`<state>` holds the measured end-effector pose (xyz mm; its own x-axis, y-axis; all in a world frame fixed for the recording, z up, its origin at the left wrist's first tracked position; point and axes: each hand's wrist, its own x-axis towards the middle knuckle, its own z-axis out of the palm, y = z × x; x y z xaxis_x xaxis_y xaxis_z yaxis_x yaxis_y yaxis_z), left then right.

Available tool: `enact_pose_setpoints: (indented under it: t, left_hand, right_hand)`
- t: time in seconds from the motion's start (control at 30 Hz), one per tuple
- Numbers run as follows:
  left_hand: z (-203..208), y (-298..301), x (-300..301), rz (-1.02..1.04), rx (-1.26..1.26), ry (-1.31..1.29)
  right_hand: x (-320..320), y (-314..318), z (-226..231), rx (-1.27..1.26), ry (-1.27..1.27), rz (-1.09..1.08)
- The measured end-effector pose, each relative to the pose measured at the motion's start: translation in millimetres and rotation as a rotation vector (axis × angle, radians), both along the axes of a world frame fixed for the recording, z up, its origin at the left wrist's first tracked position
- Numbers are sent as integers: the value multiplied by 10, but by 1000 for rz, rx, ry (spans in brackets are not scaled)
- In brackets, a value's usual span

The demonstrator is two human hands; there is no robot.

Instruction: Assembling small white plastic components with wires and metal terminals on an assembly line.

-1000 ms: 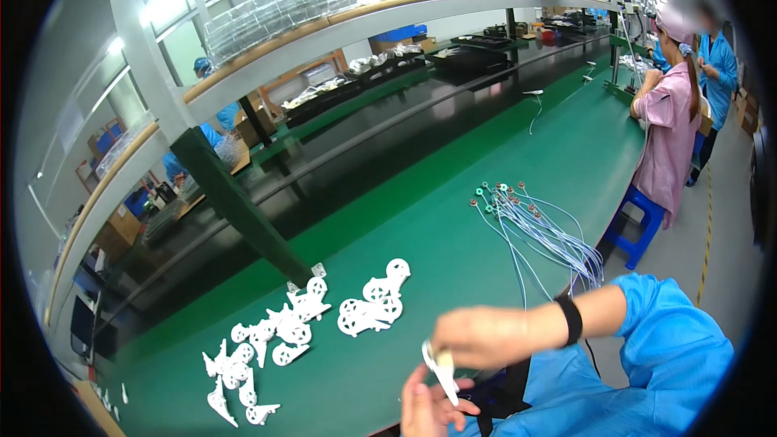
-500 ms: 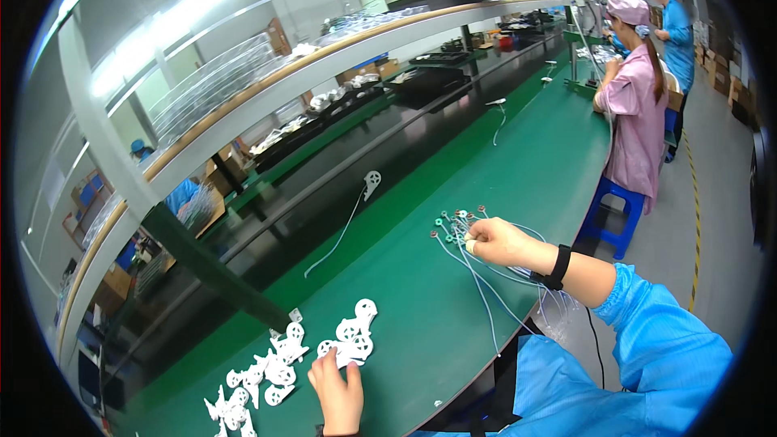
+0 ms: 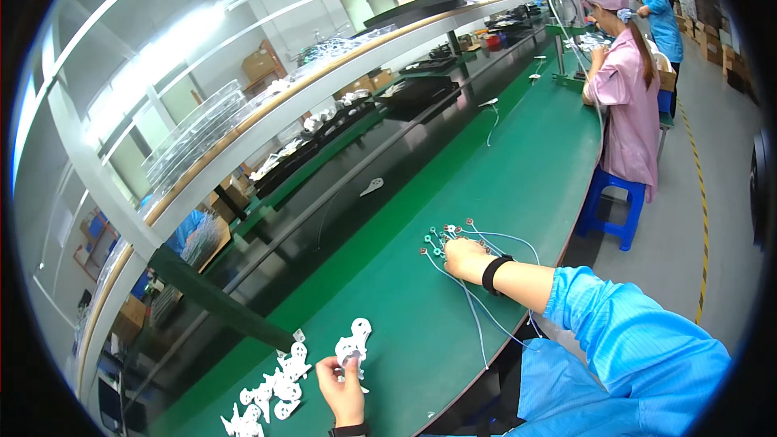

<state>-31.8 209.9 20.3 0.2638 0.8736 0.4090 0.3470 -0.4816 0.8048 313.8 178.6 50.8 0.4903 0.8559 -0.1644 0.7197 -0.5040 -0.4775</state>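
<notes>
On the green table at the near left, my left hand (image 3: 344, 388) is closed, thumb and fingers around a white plastic part (image 3: 350, 348) with a round spoked end. Another white part (image 3: 361, 326) sits just beyond it. My right hand (image 3: 467, 259), wearing a black wristband, is curled down over a bunch of thin pale cables (image 3: 479, 324). Small green and brown round ends (image 3: 429, 239) of these cables fan out past the fingers. The right fingertips are mostly hidden, so what they grip cannot be made out.
Left of my left hand lies a pile of white plastic parts (image 3: 283, 384). A dark post (image 3: 227, 299) meets the table behind it. One white part (image 3: 371, 187) is on the dark strip beyond. A person in pink (image 3: 627, 105) sits farther up the table on a blue stool (image 3: 609, 206).
My left fingers have closed around a white part they were touching. My right hand has moved slightly left and lower, curling further over the cable ends. The whole view has shifted a little.
</notes>
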Motion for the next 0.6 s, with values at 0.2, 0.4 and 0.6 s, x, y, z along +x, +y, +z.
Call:
enact_pose_setpoints:
  t: [0.2,0.4,0.6]
  left_hand:
    - [386,-597,-72,12,-31,-428]
    - [197,-1210,-140,-165,-593,-714]
    - [35,-1531,105,-300,-1031,-900]
  right_hand:
    - [288,9,-188,249,317,-137]
    - [348,-379,362,687,1404,-62]
    - [84,-849,738,909,1659,53]
